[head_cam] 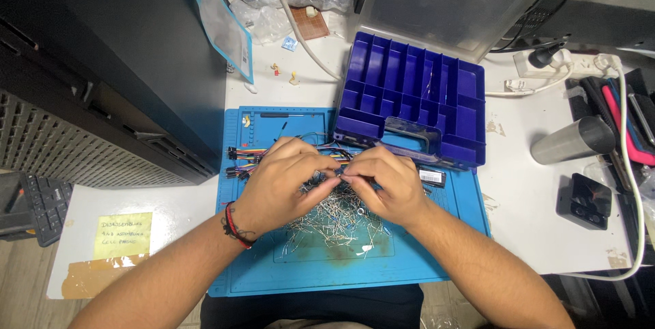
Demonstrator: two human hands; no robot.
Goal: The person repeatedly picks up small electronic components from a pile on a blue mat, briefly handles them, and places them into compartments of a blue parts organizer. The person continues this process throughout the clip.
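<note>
On the blue work mat (pixel 273 274), your left hand (pixel 280 182) sits left of the heap of small metal-legged parts (pixel 334 216), its grip pinched shut on something tiny at the heap's top edge; you cannot tell what. Your right hand (pixel 389 186), meeting it fingertip to fingertip, pinches the same spot. Beyond the mat's far right corner stands the open blue compartment box (pixel 416 97).

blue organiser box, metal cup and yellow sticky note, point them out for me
blue organiser box (pixel 437 87), head view, on a divider in the middle of its compartments
metal cup (pixel 570 140), head view, on the middle of its side wall
yellow sticky note (pixel 123 235), head view, on the middle of the paper
</note>
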